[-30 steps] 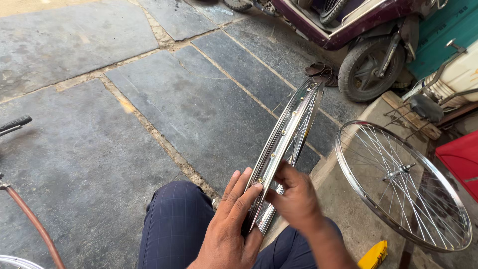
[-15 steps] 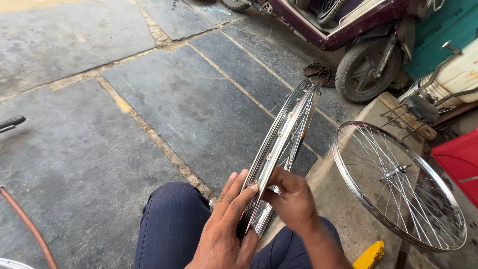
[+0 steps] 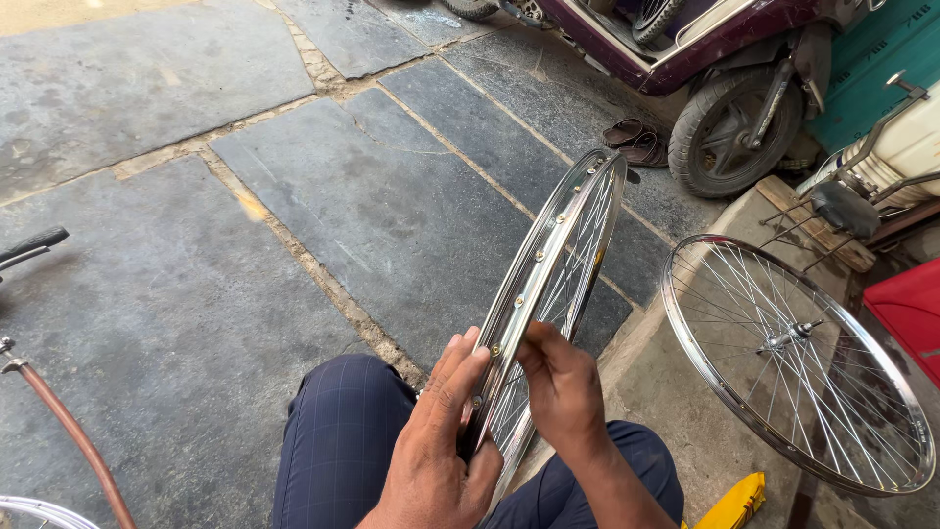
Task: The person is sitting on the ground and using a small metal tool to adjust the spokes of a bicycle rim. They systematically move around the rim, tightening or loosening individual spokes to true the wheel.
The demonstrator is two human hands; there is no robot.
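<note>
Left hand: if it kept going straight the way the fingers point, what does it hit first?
The left hand already lies against the bicycle wheel rim held on the lap, fingers pointing up and away. Straight on, it would likely slide along that rim; beyond it, only stone paving shows, though depth is unclear.

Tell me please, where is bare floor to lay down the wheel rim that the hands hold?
The wide stone slabs, between the rim and the handlebar grip, are bare. The right side is crowded: a second spoked wheel, a red box, the scooter's tyre and sandals. Left hand and right hand grip the rim.
</note>
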